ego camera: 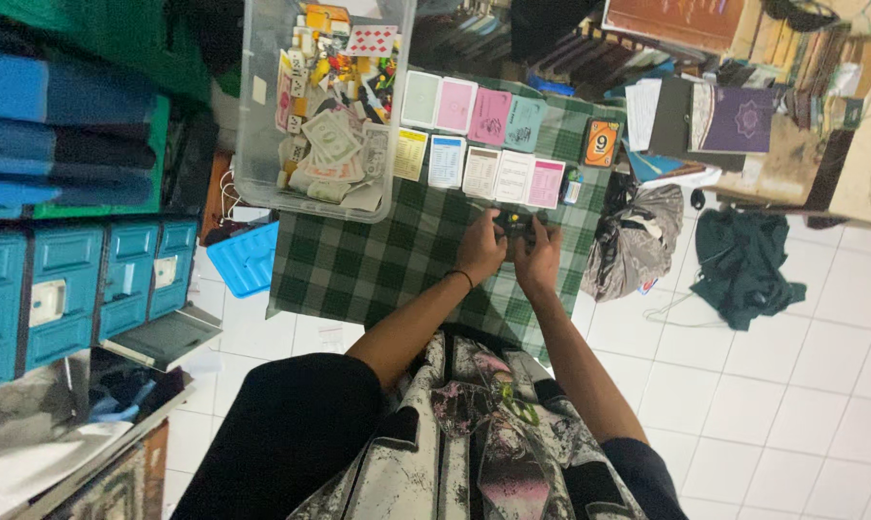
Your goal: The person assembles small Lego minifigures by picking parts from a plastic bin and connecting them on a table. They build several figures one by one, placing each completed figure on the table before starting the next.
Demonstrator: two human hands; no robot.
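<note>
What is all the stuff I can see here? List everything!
Checked cloth: one, green, spread on the floor.
Plastic tub: one, clear, on the cloth's far left corner, full of play money and cards.
Cards: nine, pastel, two rows on the cloth.
Orange card: one, right of the rows.
Dark small thing: one, held between both hands; too small to tell what.
Drawers: several, blue, at left.
Blue lid: one, on the floor by the cloth.
Grey bag: one, right of the cloth.
Dark green cloth: one, on white tiles.
Left hand: wristband on.
Right hand: beside it.
</note>
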